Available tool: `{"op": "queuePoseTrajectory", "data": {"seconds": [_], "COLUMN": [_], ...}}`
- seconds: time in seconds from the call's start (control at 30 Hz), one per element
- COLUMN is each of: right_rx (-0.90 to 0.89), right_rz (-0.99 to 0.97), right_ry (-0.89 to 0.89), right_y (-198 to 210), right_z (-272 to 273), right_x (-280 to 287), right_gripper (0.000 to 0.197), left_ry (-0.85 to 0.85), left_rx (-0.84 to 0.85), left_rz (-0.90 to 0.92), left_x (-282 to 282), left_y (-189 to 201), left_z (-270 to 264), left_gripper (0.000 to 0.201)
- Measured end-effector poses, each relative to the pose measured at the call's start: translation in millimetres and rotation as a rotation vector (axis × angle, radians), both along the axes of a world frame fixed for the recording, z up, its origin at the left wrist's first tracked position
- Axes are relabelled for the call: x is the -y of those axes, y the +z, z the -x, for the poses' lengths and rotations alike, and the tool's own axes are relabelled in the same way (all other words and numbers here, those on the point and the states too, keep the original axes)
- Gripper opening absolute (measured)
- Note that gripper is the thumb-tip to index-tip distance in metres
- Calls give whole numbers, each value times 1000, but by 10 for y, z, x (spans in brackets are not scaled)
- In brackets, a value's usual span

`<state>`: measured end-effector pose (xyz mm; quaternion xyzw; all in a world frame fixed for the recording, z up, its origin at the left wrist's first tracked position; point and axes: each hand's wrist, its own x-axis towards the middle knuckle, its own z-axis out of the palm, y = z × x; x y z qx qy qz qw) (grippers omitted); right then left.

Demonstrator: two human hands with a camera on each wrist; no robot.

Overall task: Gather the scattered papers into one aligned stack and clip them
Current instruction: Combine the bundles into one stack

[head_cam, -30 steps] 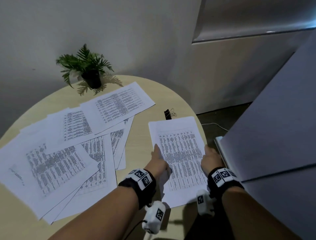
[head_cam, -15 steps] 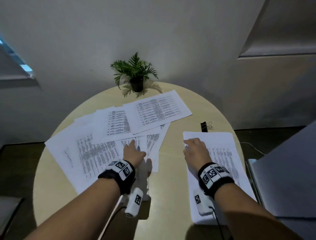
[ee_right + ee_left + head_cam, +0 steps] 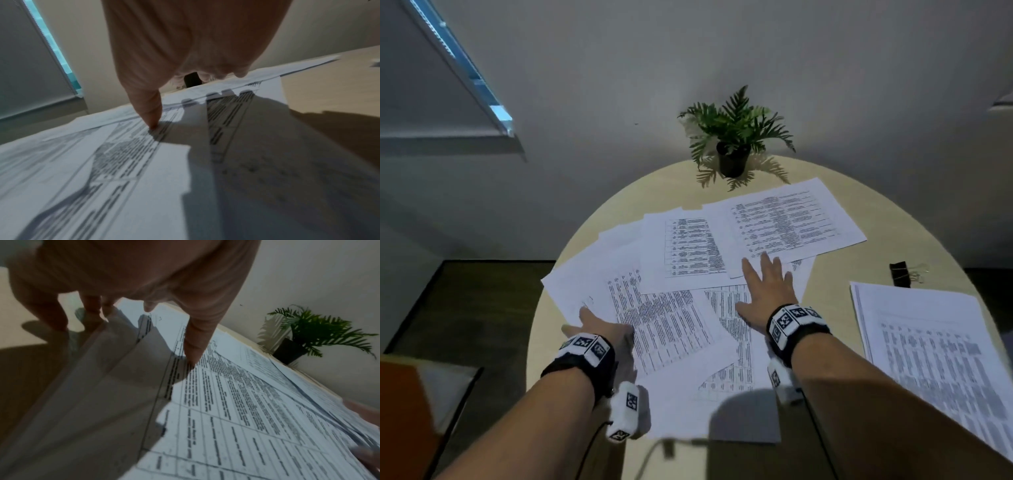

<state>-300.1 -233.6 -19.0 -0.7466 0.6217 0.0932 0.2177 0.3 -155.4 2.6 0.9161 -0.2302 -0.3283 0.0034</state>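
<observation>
Several printed sheets, the scattered papers (image 3: 681, 308), overlap across the middle of the round table (image 3: 859, 192). My left hand (image 3: 589, 323) is at their left edge. In the left wrist view its thumb (image 3: 194, 345) presses on the top sheet, and its curled fingers (image 3: 92, 308) hook the lifted edge of the papers (image 3: 123, 369). My right hand (image 3: 767, 284) lies flat with spread fingers on the sheets at the middle. Its thumb (image 3: 148, 107) touches the print on a sheet (image 3: 102, 162). A neat stack (image 3: 935, 359) lies at the right. A black binder clip (image 3: 900, 274) sits just beyond that stack.
A small potted fern (image 3: 734, 137) stands at the table's far edge against the wall. A window blind (image 3: 458, 68) hangs at the upper left. A cable (image 3: 654, 448) runs along the near table edge. Dark floor lies to the left of the table.
Both hands have moved left from the neat stack onto the scattered sheets. The right hand let go of the stack. The left hand reached the pile's left edge. The view swung left.
</observation>
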Motion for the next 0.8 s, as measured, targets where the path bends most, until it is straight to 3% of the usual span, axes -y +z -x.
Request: {"op": "queuePoseTrajectory", "data": {"seconds": [0.07,0.23,0.33,0.43,0.5,0.63,0.7,0.8], "right_rx": [-23,-10,-35,155,322,273,226,173], "right_rz": [-30,-60,-59,-36,12,66,74,62], "right_ry": [-32,-74,-64,-77,13,327,437,614], "right_y": [-34,-42,-32,-9,43,216,284,232], "right_z": [-83,-239,-276,-282,-287,-243,-219,-184], "right_x": [121,317,385,401,343,109,-66,-302], "right_gripper": [89,67,73,76,77,77,71,70], "left_ry": [-60,-232,-342,-483,-499,6,128,242], "left_rx": [-5,9,-8,-34,-66,-327,-380,-492], "left_rz": [6,40,98,189,322,614,620,480], "left_x": [57,167,187,186,208,314,389,475], "left_y": [-82,-176,-178,-172,-172,-143,-139,-205], "left_z": [-52,-137,-173,-222,-280,-503,-587,-592], "left_gripper": [108,90,92,94,94,57,42,47]}}
